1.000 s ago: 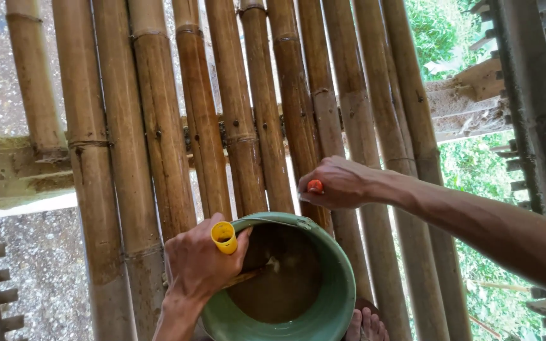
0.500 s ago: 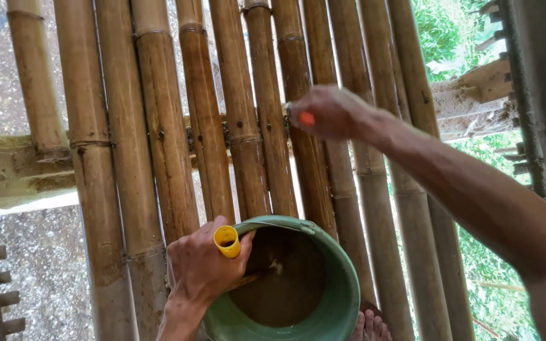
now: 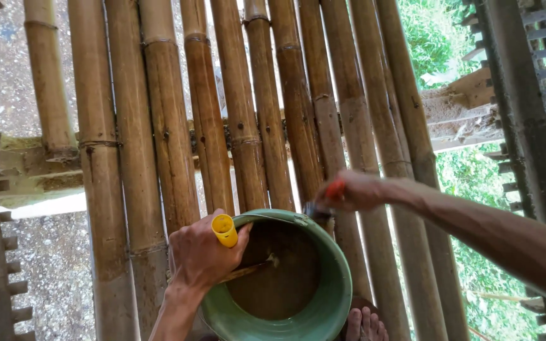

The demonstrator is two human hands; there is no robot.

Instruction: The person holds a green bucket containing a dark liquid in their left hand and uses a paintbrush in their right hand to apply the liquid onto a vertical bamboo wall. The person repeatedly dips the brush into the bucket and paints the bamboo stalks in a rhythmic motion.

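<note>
A green bucket [image 3: 285,278] is gripped at its rim, at 9 o'clock, by the left hand [image 3: 200,256], whose fingers also close round a yellow tube-like handle [image 3: 225,230]. The bucket sits at the bottom centre of the view and holds brown liquid, roughly half full as far as can be judged. A paintbrush with an orange-red handle [image 3: 330,196] is clenched in the right hand [image 3: 358,189], its bristles just over the bucket rim at 1 o'clock, beside the upright bamboo poles [image 3: 241,113]. The poles look glossy brown; which are already coated cannot be told. Much bamboo seems left to cover. Bare toes [image 3: 364,323] show at 5 o'clock of the bucket.
</note>
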